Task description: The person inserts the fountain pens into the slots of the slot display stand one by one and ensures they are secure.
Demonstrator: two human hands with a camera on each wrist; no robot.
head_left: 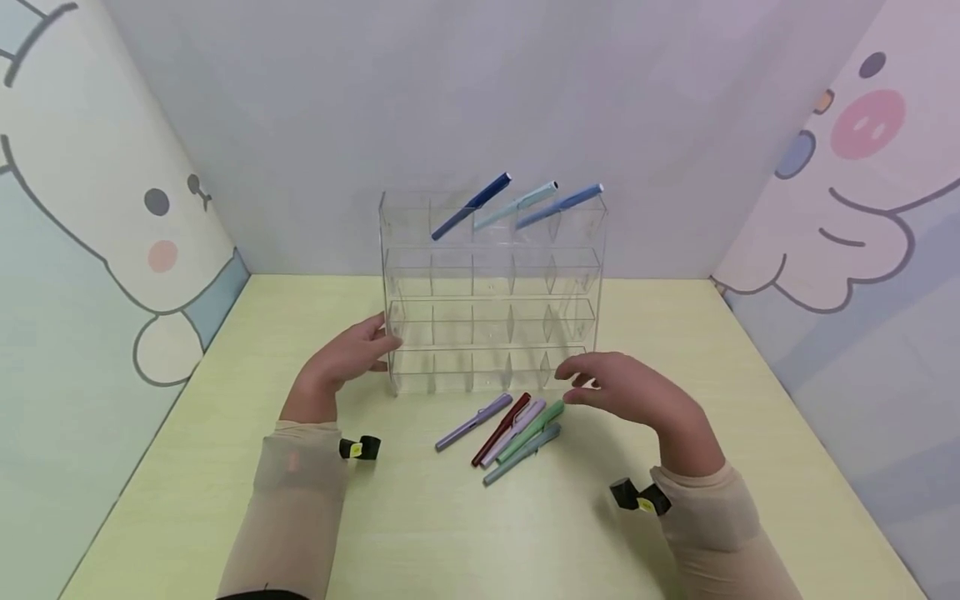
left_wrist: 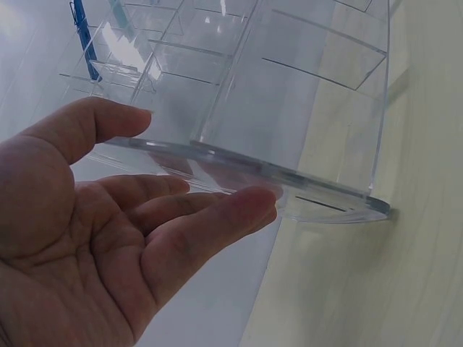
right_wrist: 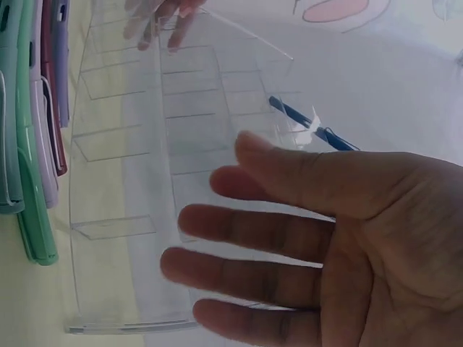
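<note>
A clear acrylic tiered rack (head_left: 491, 310) with divided compartments stands on the table. At its left side, my left hand (head_left: 351, 354) has its fingers along the side panel (left_wrist: 289, 177) and the thumb near the front edge; firm contact cannot be told. My right hand (head_left: 618, 385) hovers by the lower right corner, fingers spread and loosely bent, holding nothing. Close to it on the table lie a green pen (head_left: 531, 432), a grey-blue pen (head_left: 522, 454), a lilac pen (head_left: 513, 433), a dark red pen (head_left: 501, 429) and a purple pen (head_left: 474, 422).
In the rack's top tier lean a dark blue pen (head_left: 471, 207), a pale teal pen (head_left: 517, 205) and a mid-blue pen (head_left: 560, 206). Behind the rack rises a plain wall (head_left: 315, 150). Cartoon-printed panels flank the pale wooden table (head_left: 420, 533).
</note>
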